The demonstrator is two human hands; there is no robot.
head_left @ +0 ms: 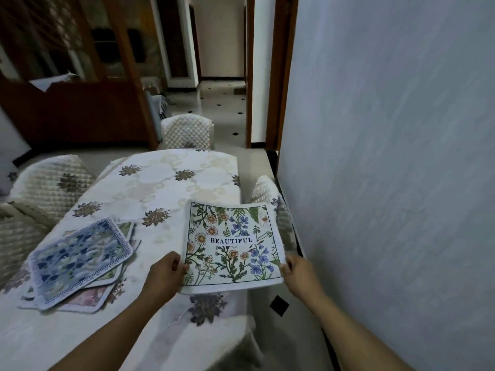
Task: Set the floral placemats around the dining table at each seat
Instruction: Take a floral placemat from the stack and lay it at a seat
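Observation:
A floral placemat (230, 242) printed with the word BEAUTIFUL hangs over the right edge of the dining table (171, 188), which wears a white cloth with brown flower motifs. My left hand (167, 271) pinches its near left corner and my right hand (297, 271) pinches its near right corner. A loose stack of several more placemats (80, 261), the top one blue-patterned, lies on the table to the left of my hands.
Quilted chairs stand around the table: one at the far end (187, 131), one on the right side (270, 202) close to the wall, two on the left (51, 183). A pale wall (388, 156) closes the right. A wooden cabinet (80, 111) stands behind.

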